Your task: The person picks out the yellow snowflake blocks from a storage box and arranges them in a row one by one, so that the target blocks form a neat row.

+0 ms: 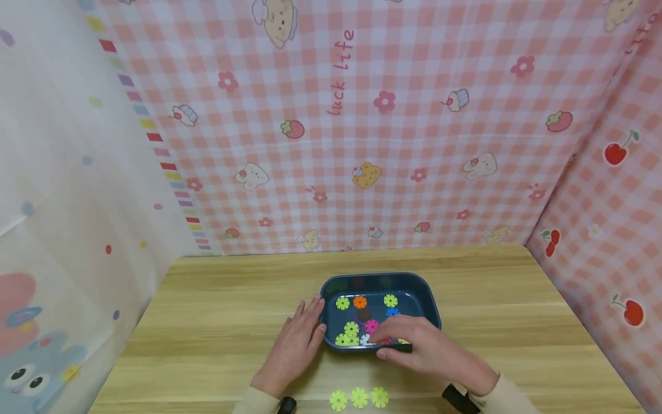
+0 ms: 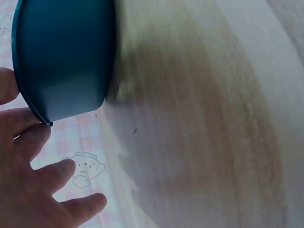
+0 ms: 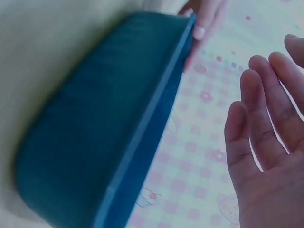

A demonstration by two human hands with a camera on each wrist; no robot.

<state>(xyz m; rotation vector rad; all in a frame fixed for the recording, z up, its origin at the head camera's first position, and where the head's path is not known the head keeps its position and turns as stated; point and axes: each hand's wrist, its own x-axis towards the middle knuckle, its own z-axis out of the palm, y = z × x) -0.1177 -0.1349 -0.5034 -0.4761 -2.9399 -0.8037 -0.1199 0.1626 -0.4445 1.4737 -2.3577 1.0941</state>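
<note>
A dark blue plastic box point(image 1: 427, 300) stands on the table, holding several notched plastic snowflake discs. Among them are a yellow-green disc point(image 1: 342, 303), an orange disc point(image 1: 360, 302), a blue disc point(image 1: 392, 312), a pink disc point(image 1: 372, 326) and a white disc point(image 1: 366, 340). My left hand point(image 1: 296, 343) rests with spread, nearly straight fingers at the box's left end, fingertips at the rim. Over the front right rim is my right hand point(image 1: 421, 343), its fingers reaching above the discs and partly hiding a red disc point(image 1: 385, 341). The right wrist view shows its fingers point(image 3: 262, 102) loosely extended, holding nothing.
Three yellow-green discs lie in a row near the table's front edge, the middle disc point(image 1: 359, 397) between the other two. The wooden table point(image 1: 217, 310) meets a pink checked cloth point(image 1: 434, 201) behind; more cloth hangs at both sides.
</note>
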